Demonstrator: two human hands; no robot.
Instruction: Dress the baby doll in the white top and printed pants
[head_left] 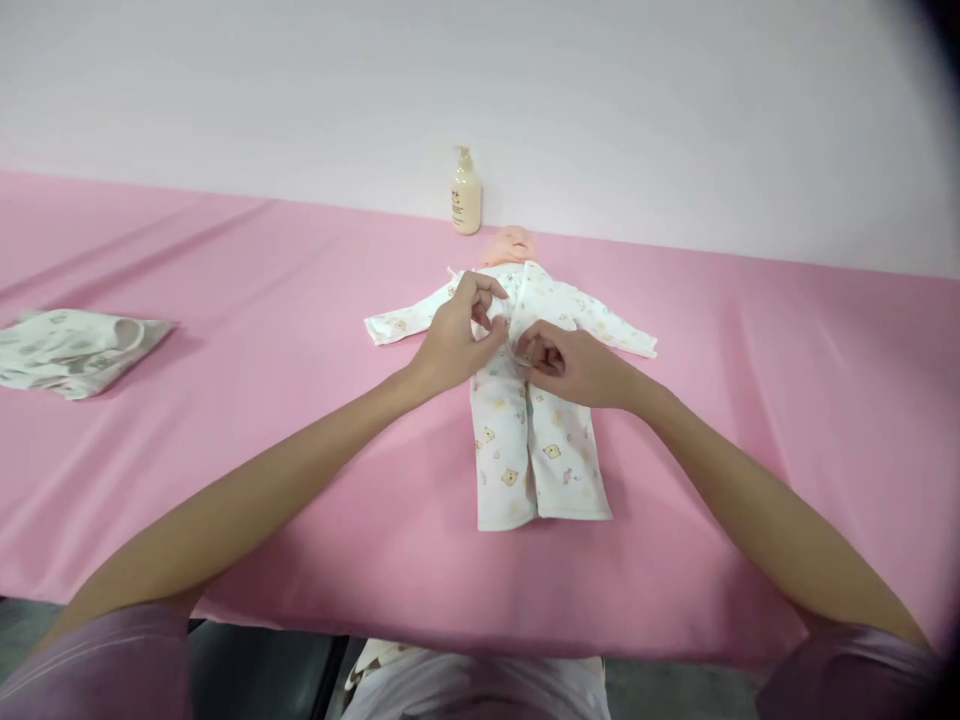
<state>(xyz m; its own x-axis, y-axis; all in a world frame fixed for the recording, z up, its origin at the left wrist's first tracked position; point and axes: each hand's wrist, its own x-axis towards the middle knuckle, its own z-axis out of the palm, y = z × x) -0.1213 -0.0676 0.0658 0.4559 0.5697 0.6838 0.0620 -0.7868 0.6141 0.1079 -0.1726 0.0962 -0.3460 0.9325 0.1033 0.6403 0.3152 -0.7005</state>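
Observation:
A baby doll (513,243) lies on its back in a white printed baby shirt (570,302) and matching pants (504,470). Its sleeves stretch out to both sides. Over the doll's chest, my left hand (461,335) has curved fingers, with thumb and index finger apart and nothing visible between them. My right hand (574,362) is closed at the waist, its fingers curled and pinching the lower front edge of the shirt. Both hands partly cover the shirt front and the top of the pants.
A cream pump bottle (466,200) stands behind the doll's head, close to the white wall (675,120). At the far left lies a folded white cloth with a green pattern (79,350). A pink sheet (300,300) covers the table, whose front edge is near my body.

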